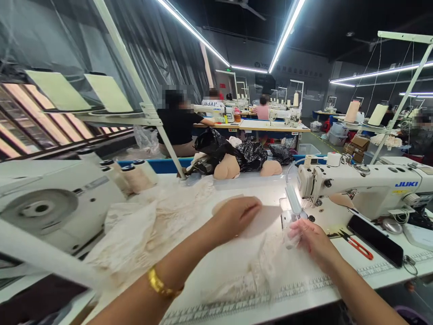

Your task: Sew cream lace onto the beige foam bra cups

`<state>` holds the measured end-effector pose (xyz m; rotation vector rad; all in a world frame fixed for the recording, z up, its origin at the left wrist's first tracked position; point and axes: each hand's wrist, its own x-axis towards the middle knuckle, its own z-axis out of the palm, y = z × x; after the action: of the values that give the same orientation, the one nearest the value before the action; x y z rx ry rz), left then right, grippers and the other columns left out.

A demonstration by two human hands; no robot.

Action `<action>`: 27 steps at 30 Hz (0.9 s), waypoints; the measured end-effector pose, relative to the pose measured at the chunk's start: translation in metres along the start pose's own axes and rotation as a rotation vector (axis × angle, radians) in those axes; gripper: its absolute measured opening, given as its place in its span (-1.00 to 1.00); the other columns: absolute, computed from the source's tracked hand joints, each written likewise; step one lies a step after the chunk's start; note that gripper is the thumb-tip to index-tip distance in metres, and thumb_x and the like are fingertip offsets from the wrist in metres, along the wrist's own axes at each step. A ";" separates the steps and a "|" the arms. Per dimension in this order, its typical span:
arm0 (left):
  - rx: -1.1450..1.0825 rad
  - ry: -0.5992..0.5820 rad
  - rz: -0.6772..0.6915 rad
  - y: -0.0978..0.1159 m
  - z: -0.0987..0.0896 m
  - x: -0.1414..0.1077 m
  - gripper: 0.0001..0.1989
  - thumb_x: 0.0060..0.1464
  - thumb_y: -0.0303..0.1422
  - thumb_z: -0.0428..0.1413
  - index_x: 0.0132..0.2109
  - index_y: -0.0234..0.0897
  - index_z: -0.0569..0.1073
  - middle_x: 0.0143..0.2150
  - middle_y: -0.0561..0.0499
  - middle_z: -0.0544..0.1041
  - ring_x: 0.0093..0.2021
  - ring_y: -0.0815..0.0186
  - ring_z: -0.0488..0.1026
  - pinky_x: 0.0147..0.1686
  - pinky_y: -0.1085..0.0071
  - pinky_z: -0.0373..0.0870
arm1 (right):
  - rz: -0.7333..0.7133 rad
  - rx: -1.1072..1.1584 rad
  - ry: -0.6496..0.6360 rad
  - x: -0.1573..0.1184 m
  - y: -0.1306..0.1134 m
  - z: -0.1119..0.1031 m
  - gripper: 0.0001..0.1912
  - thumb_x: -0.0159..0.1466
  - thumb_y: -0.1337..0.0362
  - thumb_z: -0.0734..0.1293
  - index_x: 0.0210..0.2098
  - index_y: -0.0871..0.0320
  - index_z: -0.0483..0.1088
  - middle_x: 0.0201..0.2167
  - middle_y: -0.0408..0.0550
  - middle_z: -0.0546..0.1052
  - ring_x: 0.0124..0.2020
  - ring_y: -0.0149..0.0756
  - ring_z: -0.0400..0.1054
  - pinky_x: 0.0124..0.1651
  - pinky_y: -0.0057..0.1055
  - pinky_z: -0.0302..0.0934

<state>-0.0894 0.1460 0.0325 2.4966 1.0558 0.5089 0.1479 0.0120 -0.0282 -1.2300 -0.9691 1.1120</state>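
My right hand [309, 237] pinches a piece of sheer white lace fabric [267, 262], which trails down across the front of the white table [209, 262]. It is close to the needle area of the sewing machine [358, 185]. My left hand [238, 214], with a gold bracelet on its wrist, is left of the needle, fingers curled together; what they hold, if anything, is hidden. Behind it a beige padded cup [218, 205] partly shows. A greyish-tan patch lies under its fingertips; whether fabric or shadow I cannot tell.
Cream lace fabric [135, 230] is heaped at the left. Red-handled thread snips [358, 246] and a black phone [375, 239] lie at the right. Beige cups [226, 167] and black plastic bags [252, 155] line the back edge. Co-workers sit at machines beyond.
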 end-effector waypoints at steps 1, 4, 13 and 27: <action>-0.028 -0.052 0.081 0.009 0.007 -0.003 -0.67 0.39 -0.19 0.01 -0.26 -0.19 0.56 -0.27 0.02 0.60 -0.25 0.21 0.53 -0.30 0.36 0.38 | 0.027 0.036 -0.018 -0.002 -0.001 0.000 -0.32 0.22 -0.35 0.40 -0.21 0.20 0.58 -0.35 0.04 0.60 -0.34 -0.18 0.47 -0.27 -0.30 0.35; -0.024 -0.174 0.234 0.032 0.022 -0.007 -0.66 0.35 -0.28 -0.05 -0.38 -0.21 0.47 -0.38 0.01 0.56 -0.35 0.22 0.47 -0.34 0.33 0.25 | 0.035 -0.009 -0.083 -0.009 -0.006 0.001 -0.43 0.22 -0.26 0.45 -0.18 0.15 0.57 -0.34 -0.05 0.56 -0.30 -0.21 0.45 -0.18 -0.31 0.34; -0.669 -0.622 0.273 0.072 0.013 0.012 -0.67 0.03 -0.19 0.29 -0.07 -0.19 0.49 -0.10 -0.03 0.60 -0.04 0.08 0.54 -0.09 0.29 0.44 | -0.282 -0.653 -0.241 -0.032 -0.047 -0.005 -0.87 0.44 0.23 0.28 -0.22 0.04 0.45 -0.40 -0.18 0.52 -0.38 -0.28 0.37 -0.29 -0.39 0.18; 0.389 -0.148 0.499 0.036 0.037 -0.017 -0.86 0.21 -0.49 0.15 -0.32 -0.19 0.40 -0.38 0.03 0.48 -0.39 0.21 0.40 -0.39 0.31 0.20 | -0.986 -1.282 -0.198 0.017 0.006 -0.020 -0.66 0.45 0.49 0.17 -0.31 0.06 0.48 -0.35 -0.11 0.57 -0.34 -0.27 0.41 -0.29 -0.40 0.24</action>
<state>-0.0619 0.1025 0.0146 3.1037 0.5018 0.2584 0.1698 0.0245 -0.0362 -1.2538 -2.2613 -0.3171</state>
